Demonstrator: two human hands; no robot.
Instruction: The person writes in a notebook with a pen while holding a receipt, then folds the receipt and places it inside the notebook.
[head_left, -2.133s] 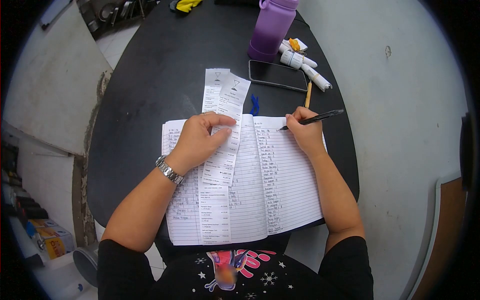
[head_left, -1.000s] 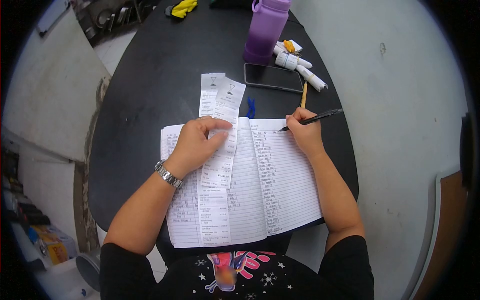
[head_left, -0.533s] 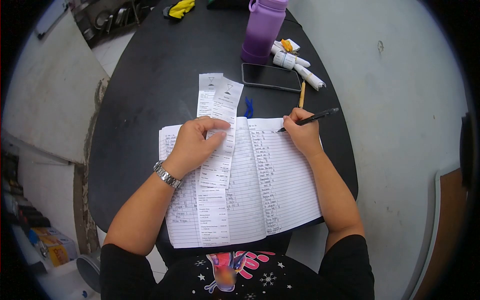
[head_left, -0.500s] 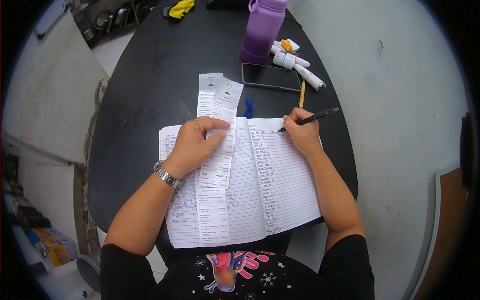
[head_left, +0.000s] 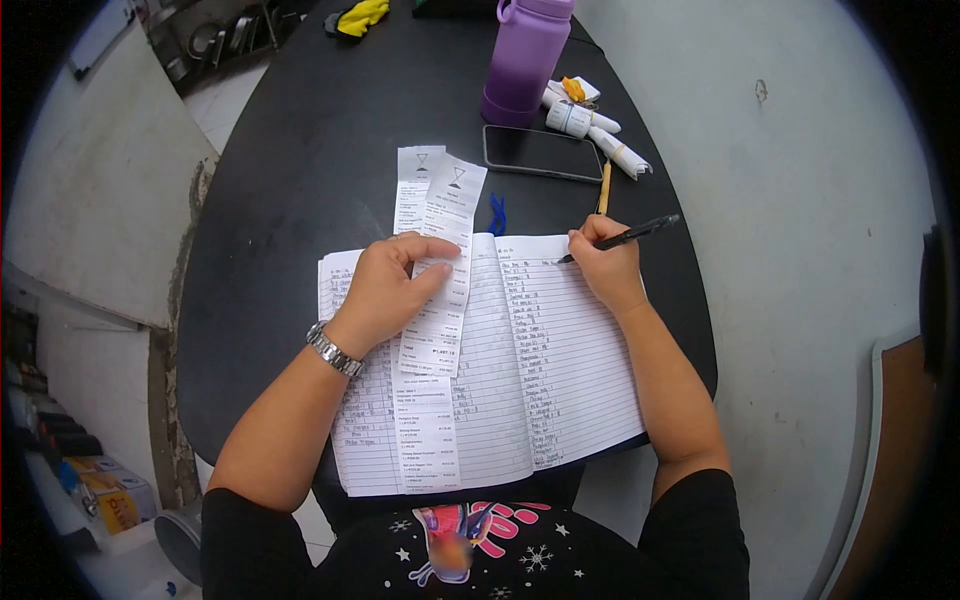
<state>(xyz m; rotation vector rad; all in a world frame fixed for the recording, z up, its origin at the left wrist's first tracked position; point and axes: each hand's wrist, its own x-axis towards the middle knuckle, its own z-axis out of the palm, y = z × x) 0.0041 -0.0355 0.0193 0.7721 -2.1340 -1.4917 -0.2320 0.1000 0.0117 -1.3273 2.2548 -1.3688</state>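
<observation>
On the black table (head_left: 300,200), from the head view, the left hand (head_left: 385,290) is holding a long receipt (head_left: 452,210) down on the open notebook (head_left: 570,360) — its long axis is pointing away from the person. The right hand (head_left: 608,268) is gripping a pen (head_left: 630,236), tip at the right page's top — the fine writing is too small to read.

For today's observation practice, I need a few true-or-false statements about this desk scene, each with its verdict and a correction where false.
The right hand holds a black pen over the open notebook. True.
The left hand holds a receipt against the notebook. True.
The purple bottle lies on its side. False: it stands upright.
The phone lies on the notebook. False: it lies on the black table, beyond the notebook.
The left wrist bears a metal watch. True.
</observation>
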